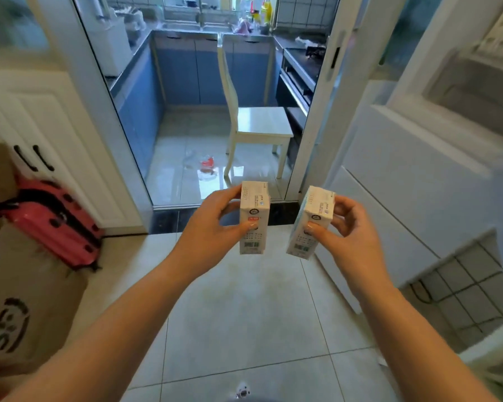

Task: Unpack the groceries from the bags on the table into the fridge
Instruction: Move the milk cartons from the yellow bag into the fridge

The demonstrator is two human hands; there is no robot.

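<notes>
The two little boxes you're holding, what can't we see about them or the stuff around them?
- Left carton and right carton, head view: print too small and blurred to read; the left hand and right hand cover their sides.
- Fridge: cut off by the right edge, inside not visible.
- Cardboard box: cut off by the left edge.
- Grocery bags and table: out of view.

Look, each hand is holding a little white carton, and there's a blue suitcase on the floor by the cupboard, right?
Almost. The suitcase is red, not blue, as the head view shows. The rest holds: the left hand holds one white carton, the right hand holds the other carton, and the suitcase lies by the white cupboard.
</notes>
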